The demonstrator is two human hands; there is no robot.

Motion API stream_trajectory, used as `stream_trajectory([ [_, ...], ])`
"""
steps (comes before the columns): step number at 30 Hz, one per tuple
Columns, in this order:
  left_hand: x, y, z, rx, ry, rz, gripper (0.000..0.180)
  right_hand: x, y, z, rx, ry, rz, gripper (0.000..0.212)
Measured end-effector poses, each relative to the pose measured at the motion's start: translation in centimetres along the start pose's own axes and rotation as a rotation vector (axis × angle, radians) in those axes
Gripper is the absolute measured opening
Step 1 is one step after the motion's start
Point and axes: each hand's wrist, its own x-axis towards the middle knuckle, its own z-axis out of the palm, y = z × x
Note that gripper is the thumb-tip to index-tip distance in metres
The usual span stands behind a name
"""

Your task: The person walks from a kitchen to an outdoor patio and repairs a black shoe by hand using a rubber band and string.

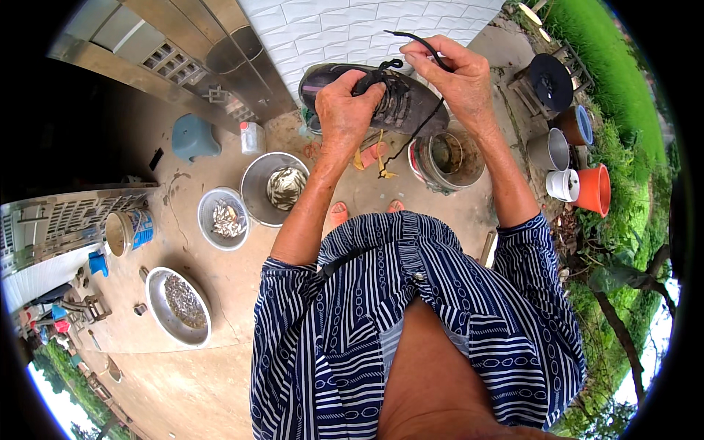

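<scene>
Holding hand: your left hand (345,114), closed, with thumb and fingers pinched together at the tongue of the shoe.
Shoe: a dark shoe (414,108) lies between your hands, running out past your left fingertips, toe toward your right hand, laced side in view; it is likely turned this way so you can see and reach the lacing.
Left grip: probably set at the tongue to steady the shoe while leaving its front uncovered.
Lace hand: your right hand (466,81), part closed, thumb and forefinger grasping a black lace (403,34), the other fingers loosely curled.
Lace end: it sticks out leftward from your right fingertips, above the shoe, perhaps held apart to stay clear of the other strands.
Loop: a small black loop (389,64) stands just beyond your left fingertips.
Hanging strand: a thin strand (419,132) drops below your right hand; you cannot tell from here whether it joins the held lace.
Bucket: below your right hand stands a bucket (424,165).
Pot: below and left of your left hand sits a pot (254,187), beside a bowl (206,220).
</scene>
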Motion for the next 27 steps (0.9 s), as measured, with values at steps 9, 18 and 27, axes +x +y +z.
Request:
stream_trajectory([
  [9,-0.8,1.5,0.4,0.247,-0.043,0.107,0.02,-0.5,0.1,-0.7,-0.51,-0.321,-0.238,0.013],
  [18,-0.4,1.3,-0.1,0.338,-0.119,0.19,0.019,-0.3,-0.7,-0.3,-0.782,-0.502,-0.418,0.014],
  [27,0.4,0.6,-1.0,0.035,-0.262,0.001,0.02,0.3,1.6,-0.7,-0.39,-0.395,-0.142,0.011],
])
